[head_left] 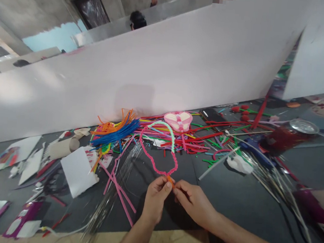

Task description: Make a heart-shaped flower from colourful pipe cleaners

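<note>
Hands over a dark table (187, 173): left hand (156, 194), thumb and fingers clamped on the orange wire (170, 181) at the base of a fuzzy loop (173, 143); right hand (193, 201), fingertips pinching the wire's lower end. The loop, just beyond, is probably light, soft and bendable, best held at its base. Behind: pink butterfly shape (178, 121), white partition (212, 65).

Left hand (155, 196) is pinching a pink-and-green loop (176, 161) at its base; right hand (193, 200) is pinching the orange twist (170, 181) there. Blue stems (118, 133) are lying beyond, leftward.
</note>
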The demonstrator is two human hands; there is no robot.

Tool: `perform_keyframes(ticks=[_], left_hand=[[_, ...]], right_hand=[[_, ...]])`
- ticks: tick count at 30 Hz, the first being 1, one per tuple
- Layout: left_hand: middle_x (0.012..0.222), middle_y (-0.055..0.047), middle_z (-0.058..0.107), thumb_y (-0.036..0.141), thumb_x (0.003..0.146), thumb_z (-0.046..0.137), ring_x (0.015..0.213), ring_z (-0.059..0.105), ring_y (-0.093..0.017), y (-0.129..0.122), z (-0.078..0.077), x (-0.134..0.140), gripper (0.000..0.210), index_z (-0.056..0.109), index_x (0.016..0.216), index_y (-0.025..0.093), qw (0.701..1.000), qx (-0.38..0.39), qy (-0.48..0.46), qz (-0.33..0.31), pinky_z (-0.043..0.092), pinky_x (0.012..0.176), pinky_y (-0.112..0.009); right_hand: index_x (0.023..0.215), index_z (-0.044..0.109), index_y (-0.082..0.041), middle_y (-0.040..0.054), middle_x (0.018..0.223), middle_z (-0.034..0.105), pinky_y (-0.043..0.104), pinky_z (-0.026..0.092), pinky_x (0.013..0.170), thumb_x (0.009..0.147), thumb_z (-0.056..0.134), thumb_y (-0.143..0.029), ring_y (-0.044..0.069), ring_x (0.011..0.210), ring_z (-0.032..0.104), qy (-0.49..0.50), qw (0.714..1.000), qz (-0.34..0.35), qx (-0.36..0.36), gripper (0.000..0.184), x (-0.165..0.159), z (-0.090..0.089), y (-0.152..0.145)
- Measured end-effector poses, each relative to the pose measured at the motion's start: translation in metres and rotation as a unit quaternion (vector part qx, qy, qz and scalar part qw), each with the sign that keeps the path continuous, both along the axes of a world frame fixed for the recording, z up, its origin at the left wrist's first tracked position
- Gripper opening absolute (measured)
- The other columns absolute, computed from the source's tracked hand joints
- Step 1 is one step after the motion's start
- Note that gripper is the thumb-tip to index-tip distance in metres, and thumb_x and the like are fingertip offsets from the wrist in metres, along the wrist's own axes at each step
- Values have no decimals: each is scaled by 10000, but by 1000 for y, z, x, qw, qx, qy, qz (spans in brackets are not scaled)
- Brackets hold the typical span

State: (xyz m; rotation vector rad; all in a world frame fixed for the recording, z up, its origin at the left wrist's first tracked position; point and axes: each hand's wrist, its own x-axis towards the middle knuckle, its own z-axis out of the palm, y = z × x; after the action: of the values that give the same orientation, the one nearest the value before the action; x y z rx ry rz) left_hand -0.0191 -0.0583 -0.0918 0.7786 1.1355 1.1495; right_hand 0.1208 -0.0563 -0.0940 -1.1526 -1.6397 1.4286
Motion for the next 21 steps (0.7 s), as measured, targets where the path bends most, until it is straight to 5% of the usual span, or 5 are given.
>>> perform_keyframes(ticks=[13, 21], left_hand=[[569, 21, 553, 333, 680, 709, 569, 446, -95, 4, -5, -10, 241, 612, 588, 133, 994, -1, 104, 36, 356, 592, -219], [606, 1, 567, 341, 704, 693, 605, 450, -113, 3, -6, -11, 233, 637, 624, 130, 999, -6, 53, 5, 356, 636, -233]], right_hand=[[854, 576, -191, 25, 779, 644, 227, 399, 644, 904, 418, -234, 139, 690, 590, -113, 982, 21, 153, 171, 11, -3, 6], [835, 559, -194, 10, 722, 613, 232, 398, 612, 898, 406, -235, 130, 638, 565, -90, 990, 16, 110, 171, 10, 0, 6]])
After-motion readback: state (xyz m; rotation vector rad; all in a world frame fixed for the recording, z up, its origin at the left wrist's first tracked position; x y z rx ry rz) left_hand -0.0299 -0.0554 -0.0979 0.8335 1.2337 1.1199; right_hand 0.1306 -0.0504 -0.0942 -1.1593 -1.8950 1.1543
